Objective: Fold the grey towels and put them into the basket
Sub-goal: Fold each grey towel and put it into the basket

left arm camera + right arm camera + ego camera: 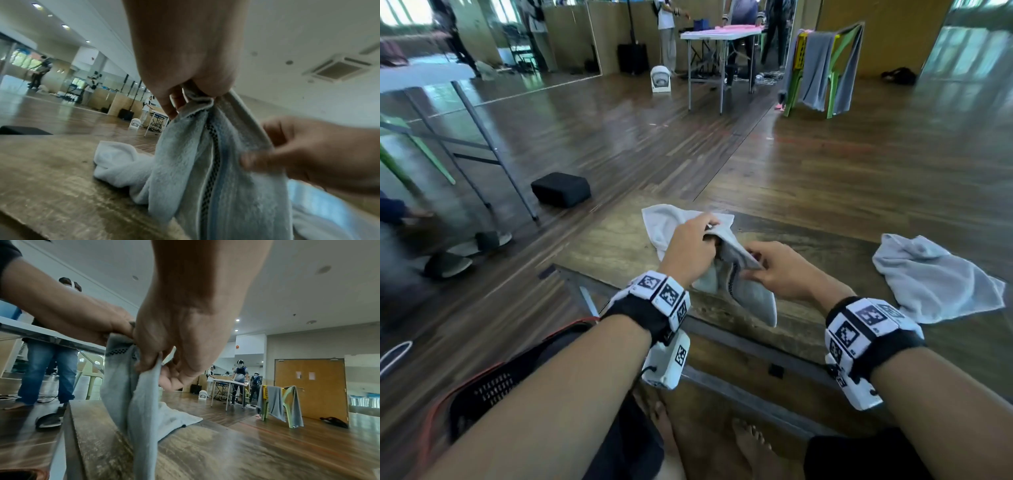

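A grey towel (751, 296) with a dark checkered stripe hangs between my hands above the low wooden table (606, 250); its far end lies on the tabletop. My left hand (710, 236) pinches the bunched top edge of the towel (185, 162) between thumb and fingers (172, 104). Just right of it, my right hand (756, 263) grips a lower fold of the towel (131, 394) with its fingers (148, 363) curled round it. A second grey towel (935, 281) lies crumpled on the table at the right. A black perforated basket (493, 387) with a red rim sits low at the left, partly hidden by my left forearm.
On the floor to the left lie a black block (561, 193) and sandals (465, 253). A folding table (421, 78) stands far left. A green chair (835, 68) draped with grey towels stands at the back right. People stand at a distant table (722, 32).
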